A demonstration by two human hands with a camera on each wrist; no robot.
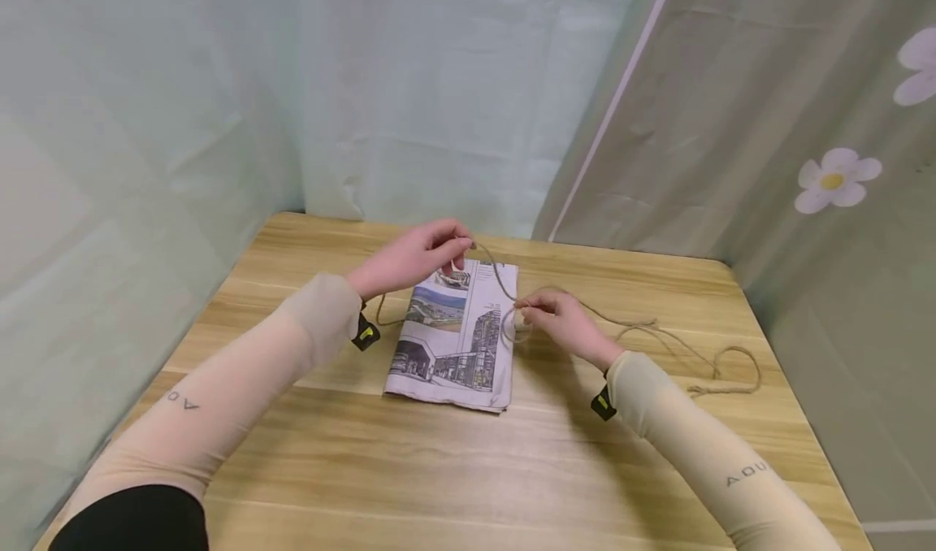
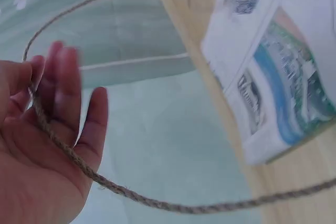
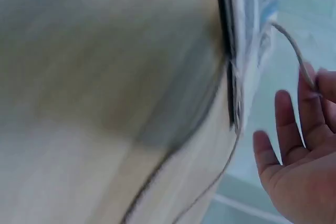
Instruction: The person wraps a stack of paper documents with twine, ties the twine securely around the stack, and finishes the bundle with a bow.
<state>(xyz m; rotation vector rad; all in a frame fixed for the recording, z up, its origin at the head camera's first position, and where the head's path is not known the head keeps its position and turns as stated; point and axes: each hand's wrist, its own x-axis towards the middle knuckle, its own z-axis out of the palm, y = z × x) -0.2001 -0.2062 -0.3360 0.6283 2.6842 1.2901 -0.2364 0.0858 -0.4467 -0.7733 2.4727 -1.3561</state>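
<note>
A folded newspaper (image 1: 453,348) with printed pictures lies flat on the wooden table. My left hand (image 1: 417,256) is over its far end and pinches a length of brown twine (image 1: 500,275) between thumb and forefinger. In the left wrist view the twine (image 2: 157,203) crosses the palm while the other fingers stay loose. By the newspaper's right edge, my right hand (image 1: 566,321) pinches the twine too, with a small loop hanging at its fingertips. The right wrist view shows the thumb and forefinger of that hand (image 3: 302,169) on the twine, the remaining fingers extended.
Loose twine (image 1: 673,336) trails across the table (image 1: 409,478) to the right and curls near that side. Another bit of twine (image 1: 380,311) emerges at the newspaper's left. Pale curtains (image 1: 439,88) hang behind the table and along both sides, some with flowers.
</note>
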